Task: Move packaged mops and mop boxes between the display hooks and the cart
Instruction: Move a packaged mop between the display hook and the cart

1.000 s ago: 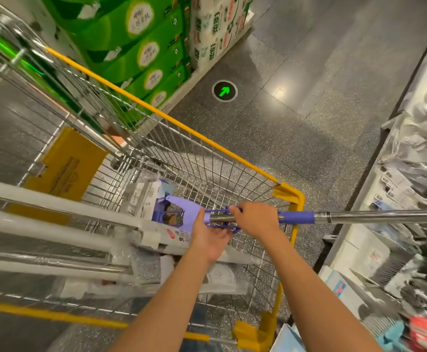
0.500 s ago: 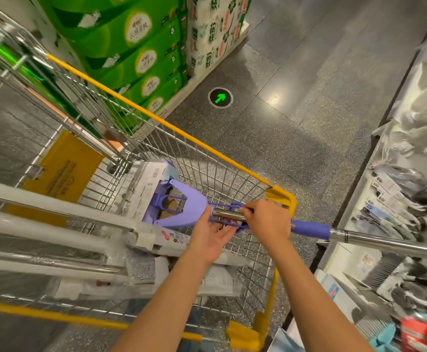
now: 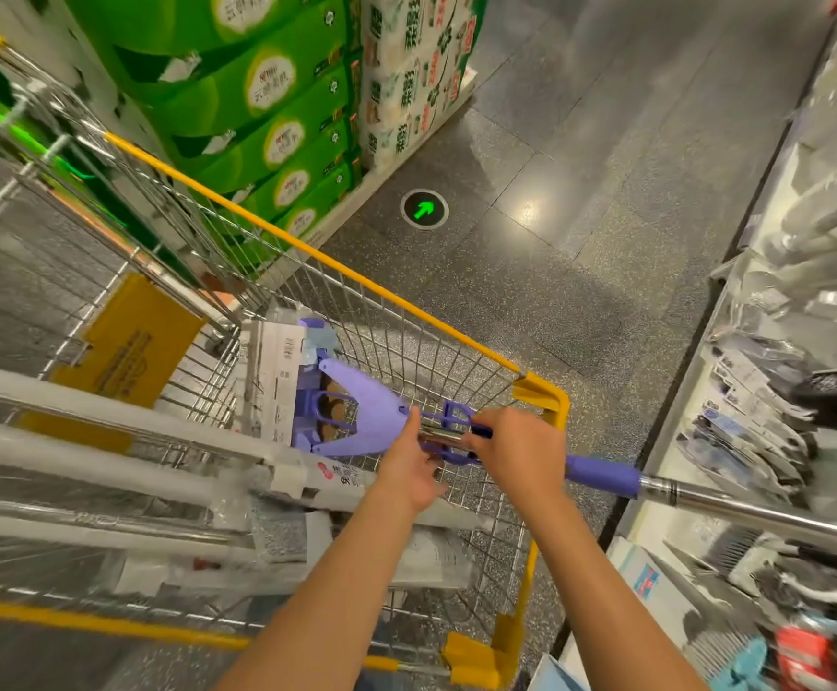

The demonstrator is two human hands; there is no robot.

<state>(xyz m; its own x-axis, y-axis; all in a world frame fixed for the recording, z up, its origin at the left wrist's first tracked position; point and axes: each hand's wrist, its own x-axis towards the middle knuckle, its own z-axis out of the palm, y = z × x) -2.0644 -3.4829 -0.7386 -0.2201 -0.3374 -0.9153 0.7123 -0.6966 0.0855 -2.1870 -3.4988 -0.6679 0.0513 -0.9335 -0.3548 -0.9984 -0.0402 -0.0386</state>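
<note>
Head view: purple mop (image 3: pixel 356 421) lying head-down in wire cart (image 3: pixel 406 301), steel pole running out past the right hand (image 3: pixel 516 453), which grips the neck. Left hand (image 3: pixel 409 471) beside it, fingers straight against the purple frame. White-wrapped mops (image 3: pixel 107 471) stacked left of both hands.

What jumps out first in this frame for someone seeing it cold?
Dead centre, both hands meet on a purple mop: the right hand grips its shaft while the left hand touches the plastic head, whose end sits inside the wire cart. The mop's metal handle sticks out past the cart's right rim toward the display shelves. Behind the cart, bright green stacked packs and a green floor arrow catch the eye.
</note>
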